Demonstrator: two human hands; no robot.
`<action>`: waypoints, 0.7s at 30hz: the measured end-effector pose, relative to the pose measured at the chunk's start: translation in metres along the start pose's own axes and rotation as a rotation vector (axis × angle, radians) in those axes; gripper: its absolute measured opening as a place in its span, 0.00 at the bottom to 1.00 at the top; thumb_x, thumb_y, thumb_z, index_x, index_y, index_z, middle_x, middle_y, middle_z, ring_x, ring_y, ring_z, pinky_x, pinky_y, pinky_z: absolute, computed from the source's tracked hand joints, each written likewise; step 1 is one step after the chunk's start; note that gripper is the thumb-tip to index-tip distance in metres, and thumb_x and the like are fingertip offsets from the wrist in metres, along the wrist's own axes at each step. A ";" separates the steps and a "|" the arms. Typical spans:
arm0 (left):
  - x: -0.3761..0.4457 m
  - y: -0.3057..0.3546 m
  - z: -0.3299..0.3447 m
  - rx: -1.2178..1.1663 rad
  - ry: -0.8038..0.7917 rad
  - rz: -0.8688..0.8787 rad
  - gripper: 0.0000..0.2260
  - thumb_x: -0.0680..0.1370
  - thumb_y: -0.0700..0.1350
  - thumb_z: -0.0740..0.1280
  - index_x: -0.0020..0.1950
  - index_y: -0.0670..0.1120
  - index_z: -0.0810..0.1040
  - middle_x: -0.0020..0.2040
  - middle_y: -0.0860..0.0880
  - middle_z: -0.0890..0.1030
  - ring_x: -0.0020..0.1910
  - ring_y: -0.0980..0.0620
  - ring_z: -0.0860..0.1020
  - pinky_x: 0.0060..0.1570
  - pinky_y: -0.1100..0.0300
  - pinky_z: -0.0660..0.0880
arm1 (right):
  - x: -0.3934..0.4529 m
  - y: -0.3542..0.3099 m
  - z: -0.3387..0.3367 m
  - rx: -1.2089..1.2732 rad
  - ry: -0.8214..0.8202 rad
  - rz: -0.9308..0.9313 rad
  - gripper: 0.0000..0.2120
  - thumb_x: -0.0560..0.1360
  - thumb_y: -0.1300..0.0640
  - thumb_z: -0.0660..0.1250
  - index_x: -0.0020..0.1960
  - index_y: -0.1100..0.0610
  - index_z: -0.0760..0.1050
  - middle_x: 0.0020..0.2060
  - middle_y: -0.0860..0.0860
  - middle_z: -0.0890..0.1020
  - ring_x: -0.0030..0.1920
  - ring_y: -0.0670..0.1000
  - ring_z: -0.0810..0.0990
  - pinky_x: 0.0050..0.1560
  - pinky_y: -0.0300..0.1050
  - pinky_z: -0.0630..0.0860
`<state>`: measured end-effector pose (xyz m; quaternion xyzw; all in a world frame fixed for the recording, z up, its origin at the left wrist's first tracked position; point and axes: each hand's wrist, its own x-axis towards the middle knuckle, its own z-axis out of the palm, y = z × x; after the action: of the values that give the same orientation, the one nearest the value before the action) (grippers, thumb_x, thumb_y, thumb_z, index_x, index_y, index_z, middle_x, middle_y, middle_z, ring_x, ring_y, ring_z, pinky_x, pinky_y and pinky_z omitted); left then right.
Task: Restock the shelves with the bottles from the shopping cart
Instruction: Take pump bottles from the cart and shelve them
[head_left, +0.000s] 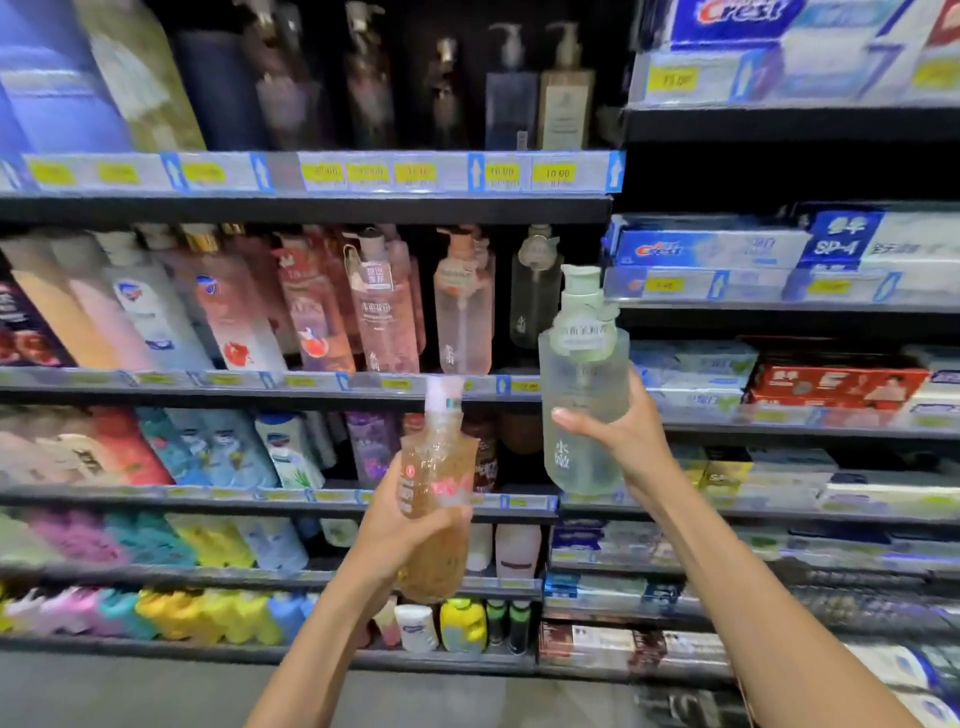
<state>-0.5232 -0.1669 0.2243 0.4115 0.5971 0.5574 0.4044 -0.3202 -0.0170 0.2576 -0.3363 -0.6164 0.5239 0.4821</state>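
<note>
Holding a pale green bottle (582, 410) in the right hand (631, 439) and an amber bottle (434, 499) in the left hand (397, 535), both gripped firmly, the person could knock over the standing pink bottles (462, 312).

Your left palm (400, 530) hides the amber bottle's (434, 499) near side, and your right fingers (574, 420) cover part of the green bottle (582, 384). Price tags (322, 171) are too blurred to read; the toothpaste boxes (779, 31) are cut off at the top edge

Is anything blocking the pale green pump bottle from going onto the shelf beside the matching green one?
Nothing visible does. The right hand holds the pale green pump bottle in front of the shelf edge, and the gap right of the matching green bottle looks open.
</note>
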 end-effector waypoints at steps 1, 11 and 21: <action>0.007 -0.002 -0.003 0.007 0.009 -0.001 0.39 0.55 0.56 0.77 0.65 0.54 0.71 0.59 0.48 0.80 0.58 0.46 0.78 0.60 0.42 0.74 | 0.012 -0.001 0.003 -0.017 -0.002 -0.017 0.34 0.58 0.56 0.83 0.58 0.41 0.72 0.52 0.40 0.83 0.51 0.42 0.82 0.45 0.34 0.78; 0.099 -0.019 0.006 -0.106 0.015 0.060 0.37 0.55 0.53 0.78 0.63 0.55 0.73 0.54 0.50 0.83 0.52 0.51 0.81 0.46 0.59 0.76 | 0.106 0.021 0.013 -0.103 0.055 -0.187 0.30 0.60 0.55 0.82 0.57 0.44 0.74 0.51 0.41 0.83 0.52 0.42 0.82 0.49 0.39 0.79; 0.129 -0.052 0.017 -0.195 -0.078 0.095 0.33 0.56 0.51 0.77 0.60 0.52 0.74 0.48 0.49 0.83 0.49 0.46 0.81 0.49 0.52 0.76 | 0.129 0.035 0.034 -0.207 0.126 -0.363 0.31 0.63 0.58 0.81 0.62 0.52 0.72 0.56 0.45 0.81 0.56 0.43 0.79 0.58 0.41 0.77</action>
<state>-0.5526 -0.0421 0.1684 0.4192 0.5038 0.6150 0.4385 -0.3953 0.0988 0.2555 -0.2995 -0.6859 0.3404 0.5692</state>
